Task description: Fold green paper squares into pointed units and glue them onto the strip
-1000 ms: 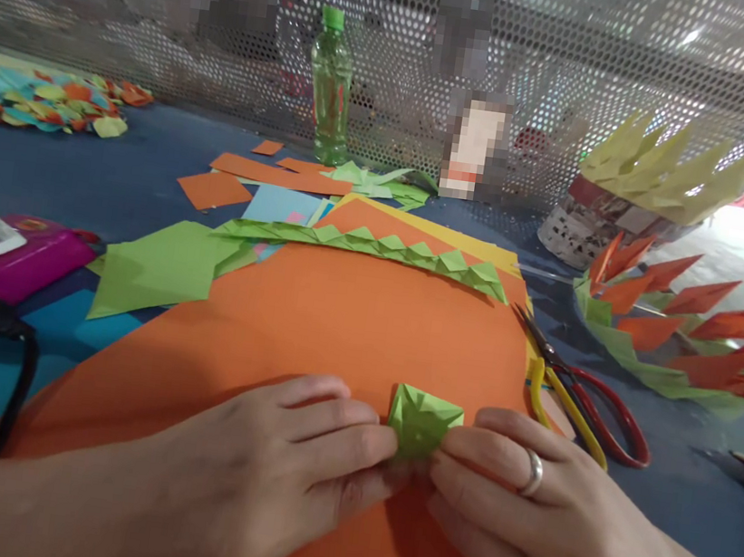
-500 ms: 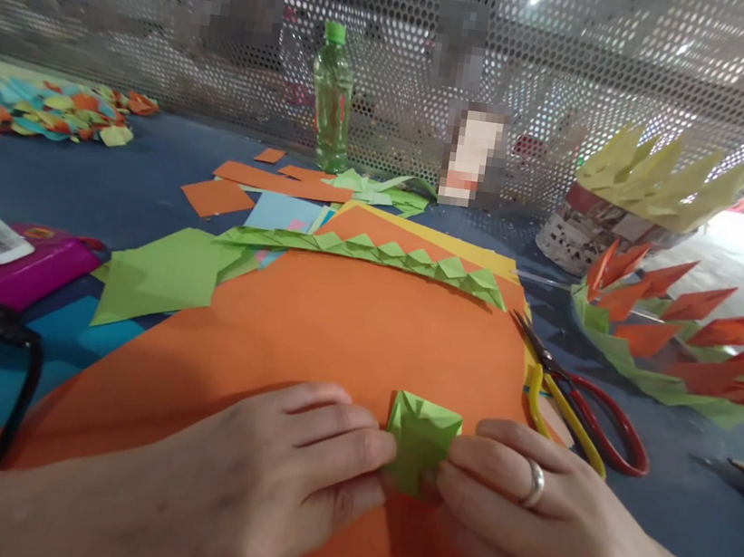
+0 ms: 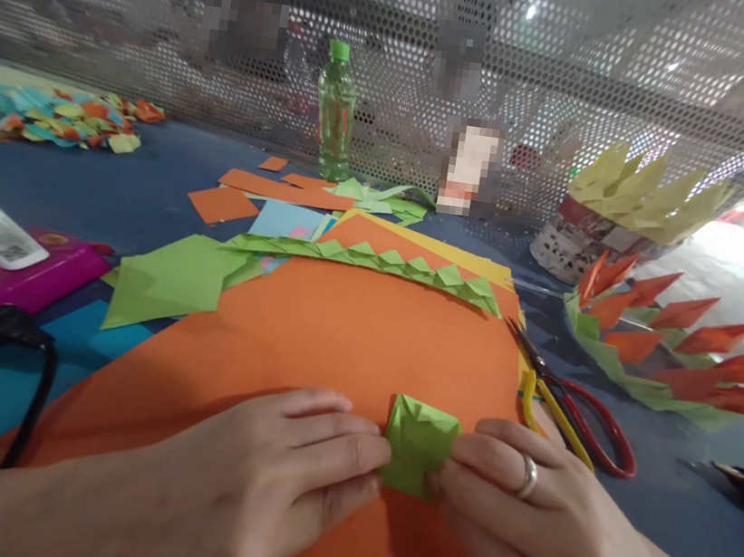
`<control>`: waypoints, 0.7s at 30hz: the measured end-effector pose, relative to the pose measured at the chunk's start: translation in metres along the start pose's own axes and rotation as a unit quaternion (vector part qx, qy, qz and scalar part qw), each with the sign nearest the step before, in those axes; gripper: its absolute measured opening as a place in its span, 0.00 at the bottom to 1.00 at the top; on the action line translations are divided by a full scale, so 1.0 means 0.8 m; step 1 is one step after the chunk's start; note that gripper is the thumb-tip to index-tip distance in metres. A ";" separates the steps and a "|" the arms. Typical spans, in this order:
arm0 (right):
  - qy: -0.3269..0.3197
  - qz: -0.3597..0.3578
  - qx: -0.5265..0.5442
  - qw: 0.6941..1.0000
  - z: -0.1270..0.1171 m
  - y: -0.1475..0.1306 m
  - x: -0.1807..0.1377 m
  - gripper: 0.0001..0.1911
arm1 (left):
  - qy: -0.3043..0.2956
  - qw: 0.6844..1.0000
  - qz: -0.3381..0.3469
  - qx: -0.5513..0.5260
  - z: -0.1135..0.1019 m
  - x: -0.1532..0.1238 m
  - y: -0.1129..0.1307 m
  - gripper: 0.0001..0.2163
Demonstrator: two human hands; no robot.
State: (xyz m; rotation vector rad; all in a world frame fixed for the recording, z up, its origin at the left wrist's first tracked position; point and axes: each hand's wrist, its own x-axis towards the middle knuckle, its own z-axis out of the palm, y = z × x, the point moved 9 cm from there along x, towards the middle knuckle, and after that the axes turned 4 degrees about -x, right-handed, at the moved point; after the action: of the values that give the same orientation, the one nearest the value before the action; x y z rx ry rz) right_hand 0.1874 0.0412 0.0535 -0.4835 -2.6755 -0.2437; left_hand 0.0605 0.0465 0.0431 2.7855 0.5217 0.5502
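Note:
A small folded square of green paper [image 3: 420,447] is held between my two hands, just above a large orange sheet [image 3: 370,342]. My left hand [image 3: 291,478] pinches its left edge with thumb and fingers. On the opposite edge, my right hand [image 3: 533,510], with a ring on one finger, grips it; part of that thumb is hidden. Creases show along the square's top. Beyond it, a zigzag folded green paper strip [image 3: 381,260] lies across the orange sheet. Scissors [image 3: 562,397] with red and yellow handles rest to the right of the sheet.
Left are loose green paper [image 3: 169,284], a magenta power strip [image 3: 71,271] with a black cable, and a scrap pile [image 3: 57,116]. A green bottle [image 3: 335,123] stands before the perforated panel. An orange-green paper crown [image 3: 641,364] and a yellow-topped one [image 3: 613,219] stand right.
The view has shifted slightly. Both hands keep hold of the green paper square, which now looks a little flatter and shows more of its lower left part.

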 end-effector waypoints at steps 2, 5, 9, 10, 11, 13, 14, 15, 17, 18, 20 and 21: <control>-0.010 -0.004 0.002 1.000 0.001 0.001 0.001 0.21 | -0.007 1.000 -0.003 0.003 0.001 -0.001 -0.001 0.23; -0.013 -0.004 0.013 1.000 0.001 0.003 0.002 0.22 | -0.010 1.000 0.001 -0.001 0.001 -0.003 -0.001 0.24; -0.004 -0.005 0.018 1.000 0.000 0.005 0.002 0.22 | -0.008 1.000 0.006 0.006 0.002 -0.004 -0.002 0.24; -0.004 -0.008 0.024 1.000 0.000 0.006 0.001 0.21 | -0.005 1.000 0.006 0.004 0.002 -0.004 -0.003 0.24; -0.002 -0.013 0.032 0.999 -0.001 0.007 0.000 0.20 | 0.001 1.000 0.007 0.001 0.001 -0.004 -0.003 0.23; 0.005 -0.006 0.055 0.998 -0.006 0.014 -0.002 0.15 | 0.013 1.000 0.008 -0.002 0.000 -0.004 -0.004 0.22; 0.011 0.005 0.071 0.997 -0.009 0.020 -0.003 0.13 | 0.014 1.000 0.008 0.000 0.000 -0.004 -0.004 0.21; 0.018 0.022 0.088 0.996 -0.012 0.027 -0.003 0.13 | 0.013 1.000 0.010 0.002 0.001 -0.004 -0.004 0.20; 0.026 0.060 0.118 0.991 -0.017 0.042 -0.003 0.17 | 0.004 1.000 0.014 0.003 0.003 -0.005 -0.004 0.20; 0.023 0.074 0.132 0.988 -0.016 0.048 -0.003 0.18 | -0.001 1.000 0.014 0.003 0.003 -0.005 -0.004 0.20; 0.008 0.102 0.158 0.982 -0.012 0.058 -0.001 0.18 | -0.011 1.000 0.013 0.005 0.003 -0.007 -0.005 0.22; -0.003 0.119 0.172 0.978 -0.007 0.063 -0.001 0.18 | -0.019 1.000 0.012 0.008 0.003 -0.007 -0.006 0.23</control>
State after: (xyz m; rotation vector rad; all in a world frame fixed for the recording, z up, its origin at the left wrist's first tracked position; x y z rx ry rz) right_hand 0.2088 0.0862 0.0633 -0.6828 -2.5569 0.2872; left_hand 0.0552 0.0482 0.0378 2.8155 0.4878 0.4981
